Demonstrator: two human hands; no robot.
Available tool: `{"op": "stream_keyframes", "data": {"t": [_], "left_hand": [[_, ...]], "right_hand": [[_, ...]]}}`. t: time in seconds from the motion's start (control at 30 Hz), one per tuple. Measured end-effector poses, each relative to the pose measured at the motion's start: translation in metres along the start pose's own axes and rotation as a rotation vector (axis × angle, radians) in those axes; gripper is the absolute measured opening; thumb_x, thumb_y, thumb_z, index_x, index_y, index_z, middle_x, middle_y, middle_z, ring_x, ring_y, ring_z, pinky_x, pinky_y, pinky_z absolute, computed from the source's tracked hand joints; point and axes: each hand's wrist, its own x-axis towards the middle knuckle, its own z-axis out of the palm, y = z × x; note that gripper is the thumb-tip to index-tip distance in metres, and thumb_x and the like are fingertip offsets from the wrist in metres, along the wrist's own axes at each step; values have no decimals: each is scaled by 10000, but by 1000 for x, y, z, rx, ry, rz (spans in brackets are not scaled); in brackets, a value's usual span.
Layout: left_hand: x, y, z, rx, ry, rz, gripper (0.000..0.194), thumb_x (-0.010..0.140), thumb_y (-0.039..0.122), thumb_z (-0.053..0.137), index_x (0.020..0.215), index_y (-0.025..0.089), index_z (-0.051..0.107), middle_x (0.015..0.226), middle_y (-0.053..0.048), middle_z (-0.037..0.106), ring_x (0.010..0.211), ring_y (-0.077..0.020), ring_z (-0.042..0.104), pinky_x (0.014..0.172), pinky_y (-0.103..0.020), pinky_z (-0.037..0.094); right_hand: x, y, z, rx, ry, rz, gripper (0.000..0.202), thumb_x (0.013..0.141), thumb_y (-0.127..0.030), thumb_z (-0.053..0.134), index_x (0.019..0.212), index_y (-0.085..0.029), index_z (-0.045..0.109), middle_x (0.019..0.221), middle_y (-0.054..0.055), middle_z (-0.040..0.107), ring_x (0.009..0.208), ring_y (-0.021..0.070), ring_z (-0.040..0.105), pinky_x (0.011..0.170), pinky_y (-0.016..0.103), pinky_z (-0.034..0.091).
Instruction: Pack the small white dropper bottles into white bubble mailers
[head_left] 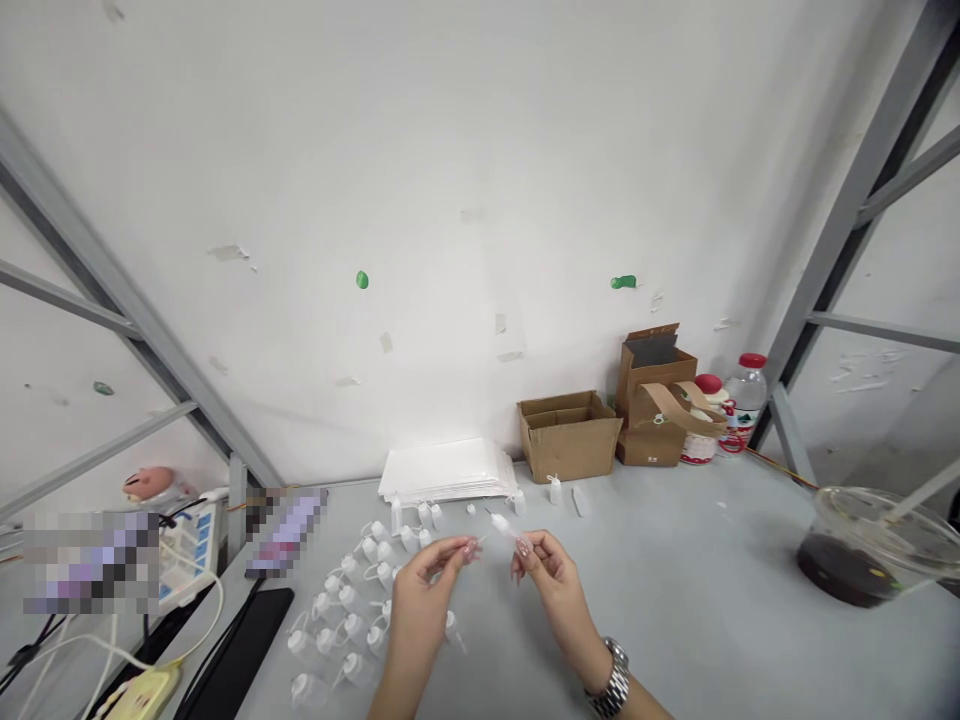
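Near the middle of the grey table, my right hand pinches a small translucent bottle whose narrow tip points up and left. Close to it on the left, my left hand has thumb and fingertips pressed together on a thin whitish piece, too small to make out clearly. A gap separates the two hands. Several similar small bottles with looped caps stand in loose rows beside and beyond my left hand, some partly hidden by it. Beyond my hands, another small bottle stands in front of the cardboard box.
White sheets are stacked by the wall, beside an open cardboard box. A brown paper bag and a red-capped bottle stand at the back right. Right: a plastic bowl with dark contents. Left: phones, cables and a power strip.
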Motion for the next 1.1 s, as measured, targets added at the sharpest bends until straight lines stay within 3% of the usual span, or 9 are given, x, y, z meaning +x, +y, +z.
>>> {"op": "stream_keyframes", "data": {"t": [0.17, 0.33, 0.67, 1.1], "left_hand": [[8, -7, -1, -510, 182, -128, 234, 659, 168, 687, 889, 135, 658, 877, -88, 727, 876, -207, 669, 821, -291, 523], [9, -10, 3, -775, 204, -257, 240, 785, 27, 525, 973, 134, 627, 980, -97, 701, 929, -159, 652, 825, -223, 520], [4, -8, 10, -683, 135, -303, 132, 757, 103, 612, 883, 107, 652, 846, -104, 725, 852, -187, 677, 712, -205, 533], [3, -5, 6, -538, 93, -216, 291, 560, 315, 763, 761, 129, 663, 711, -72, 729, 829, -229, 679, 770, -280, 505]], "right_hand": [[-5, -3, 1, 28, -184, 19, 300, 795, -465, 555, 725, -176, 518, 563, -36, 477, 518, 100, 444, 528, 239, 360], [-10, -3, 5, -57, -225, 2, 297, 801, -456, 551, 728, -171, 515, 580, -31, 471, 539, 103, 449, 549, 247, 366], [-12, -2, 4, -128, -171, -30, 281, 825, -445, 518, 737, -179, 507, 598, -29, 477, 566, 112, 454, 586, 255, 381], [-12, -3, 3, -197, -177, -46, 252, 826, -415, 525, 728, -183, 508, 596, -30, 485, 583, 119, 464, 612, 256, 389]]}}
